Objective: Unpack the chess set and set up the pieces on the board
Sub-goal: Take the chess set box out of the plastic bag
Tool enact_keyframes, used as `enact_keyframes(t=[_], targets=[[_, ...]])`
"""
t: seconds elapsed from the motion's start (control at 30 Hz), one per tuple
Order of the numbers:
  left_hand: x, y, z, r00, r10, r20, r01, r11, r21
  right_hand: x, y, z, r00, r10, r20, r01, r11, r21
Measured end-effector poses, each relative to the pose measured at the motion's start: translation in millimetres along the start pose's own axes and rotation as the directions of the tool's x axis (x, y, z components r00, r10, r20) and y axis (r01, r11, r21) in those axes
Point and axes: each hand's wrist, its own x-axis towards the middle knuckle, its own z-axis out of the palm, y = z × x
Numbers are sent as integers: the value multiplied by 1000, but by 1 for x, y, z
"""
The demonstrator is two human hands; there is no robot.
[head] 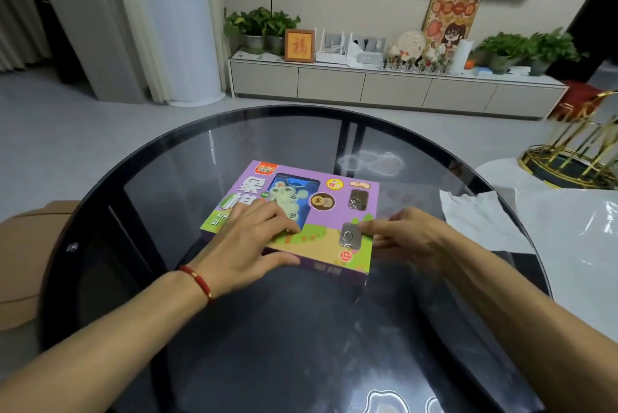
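Dark glass surface [234, 345] carried the sealed chess box [302, 212], lying flat mid-surface. Left hand [247, 242] lay spread on the lid, thumb on the box's near side. Right hand [398, 235] pinched the box's right edge. Suggest: pin box left, open flap right, keep level.

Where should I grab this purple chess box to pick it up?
Probably by its two short ends, one hand from each side. The chess box lies flat on the glass table, wide and shallow, with the left hand and right hand already near those ends.

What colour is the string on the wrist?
Red, with small gold beads. The bracelet shows on the left wrist in the head view.
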Motion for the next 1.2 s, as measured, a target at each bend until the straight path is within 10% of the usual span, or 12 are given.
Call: enact_keyframes(t=[0.27,0.47,0.6,0.67,1.2], targets=[[-5,-1,4,998,-56,35,56,998,-6,-1,5,4,983,-153,-99,129,968,-217],[-6,-2,6,997,-74,25,74,997,-6,-6,4,14,940,-337,-55,341,934,109],[-8,-3,7,996,-83,15,83,996,-13,3,18,11,764,-638,94,582,620,-526],[-9,-3,8,997,-82,14,82,997,-7,11,23,10,742,-660,119,548,495,-674],[-25,-47,-16,985,-174,-9,174,984,34,13,24,-2,801,-599,-3,343,463,-817]])
